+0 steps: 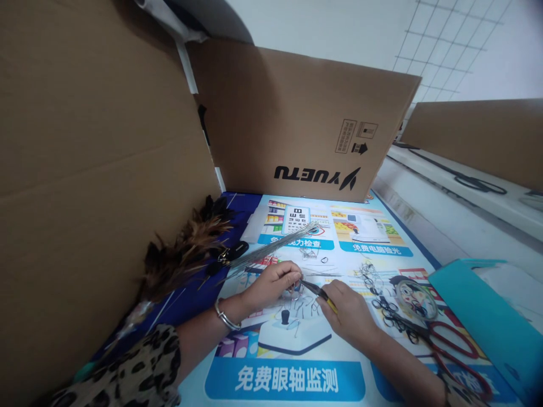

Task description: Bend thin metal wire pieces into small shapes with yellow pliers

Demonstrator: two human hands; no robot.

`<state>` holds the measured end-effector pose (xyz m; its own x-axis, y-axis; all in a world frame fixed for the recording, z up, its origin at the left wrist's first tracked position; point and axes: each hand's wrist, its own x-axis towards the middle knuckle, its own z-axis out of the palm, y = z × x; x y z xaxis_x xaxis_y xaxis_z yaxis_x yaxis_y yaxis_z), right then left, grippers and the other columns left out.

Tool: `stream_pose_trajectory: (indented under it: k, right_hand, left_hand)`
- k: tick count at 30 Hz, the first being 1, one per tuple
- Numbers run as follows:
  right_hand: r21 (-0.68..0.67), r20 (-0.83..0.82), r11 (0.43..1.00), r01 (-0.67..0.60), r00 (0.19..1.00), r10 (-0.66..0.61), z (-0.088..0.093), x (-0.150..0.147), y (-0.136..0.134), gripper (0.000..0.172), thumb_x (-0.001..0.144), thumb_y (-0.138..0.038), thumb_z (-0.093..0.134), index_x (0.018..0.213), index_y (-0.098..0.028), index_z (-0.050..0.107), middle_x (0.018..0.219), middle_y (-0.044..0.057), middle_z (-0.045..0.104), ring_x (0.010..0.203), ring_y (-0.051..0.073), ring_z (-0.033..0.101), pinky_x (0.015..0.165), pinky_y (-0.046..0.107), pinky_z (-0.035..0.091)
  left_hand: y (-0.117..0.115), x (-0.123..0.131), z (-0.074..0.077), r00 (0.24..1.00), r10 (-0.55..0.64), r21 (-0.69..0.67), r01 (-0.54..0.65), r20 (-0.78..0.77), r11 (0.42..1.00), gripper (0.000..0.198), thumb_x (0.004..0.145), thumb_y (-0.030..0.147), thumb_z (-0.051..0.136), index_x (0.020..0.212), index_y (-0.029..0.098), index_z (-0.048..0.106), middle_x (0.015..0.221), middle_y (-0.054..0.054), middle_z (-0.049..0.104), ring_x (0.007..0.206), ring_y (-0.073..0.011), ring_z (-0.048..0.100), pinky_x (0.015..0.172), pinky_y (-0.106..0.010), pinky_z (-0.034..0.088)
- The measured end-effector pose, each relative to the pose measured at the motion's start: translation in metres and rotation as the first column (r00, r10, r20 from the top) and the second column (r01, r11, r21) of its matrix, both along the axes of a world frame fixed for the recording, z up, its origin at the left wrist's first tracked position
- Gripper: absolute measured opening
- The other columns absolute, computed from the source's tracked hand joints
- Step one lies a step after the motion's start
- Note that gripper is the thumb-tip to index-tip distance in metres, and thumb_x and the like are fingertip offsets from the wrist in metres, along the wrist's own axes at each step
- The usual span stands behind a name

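In the head view my left hand (278, 284) is closed, with thumb and forefinger pinching what looks like a thin piece of wire, mostly hidden by the fingers. My right hand (350, 316) is wrapped around a pair of pliers (313, 288) with yellow-and-black handles. The plier tips meet the left fingertips. Short bent wires (307, 308) lie scattered on the printed sheet below the hands. Beyond the left hand, a bundle of long straight wires (275, 247) lies at a slant.
Brown feathers (186, 254) and a black key fob (238, 250) lie left. At right are black rings (388, 314), red-handled scissors (456, 342), a clear round roll or dish (418, 299) and a teal box (487, 316). Cardboard (297, 118) walls the back and left.
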<state>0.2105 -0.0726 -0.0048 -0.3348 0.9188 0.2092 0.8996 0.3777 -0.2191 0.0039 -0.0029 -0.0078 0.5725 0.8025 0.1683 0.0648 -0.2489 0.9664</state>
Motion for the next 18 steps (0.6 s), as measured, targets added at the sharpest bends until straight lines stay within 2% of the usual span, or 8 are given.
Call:
stream_pose_trajectory:
  k: [5,18]
  right_hand:
    - [-0.008,0.0,1.0,0.002,1.0,-0.002,0.0012,0.0,-0.0007,0.017,0.087,-0.032,0.041,0.088,-0.019,0.052,0.085,0.006,0.054,0.081,0.018,0.05,0.068,0.027,0.039]
    - [-0.002,-0.004,1.0,0.018,1.0,-0.018,0.0024,-0.0013,-0.0013,0.017,0.086,-0.031,0.042,0.089,-0.019,0.053,0.085,0.006,0.054,0.08,0.018,0.051,0.066,0.026,0.039]
  left_hand:
    - [0.0004,0.0001,-0.0023,1.0,0.002,-0.014,-0.002,-0.011,1.0,0.023,0.085,0.031,0.044,0.075,0.013,0.054,0.065,0.001,0.051,0.06,-0.0096,0.048,0.057,-0.021,0.04]
    - [-0.0015,0.001,-0.0004,0.998,0.032,0.054,-0.029,-0.052,0.998,0.021,0.085,0.028,0.044,0.075,0.013,0.055,0.064,0.001,0.051,0.059,-0.0097,0.048,0.056,-0.021,0.039]
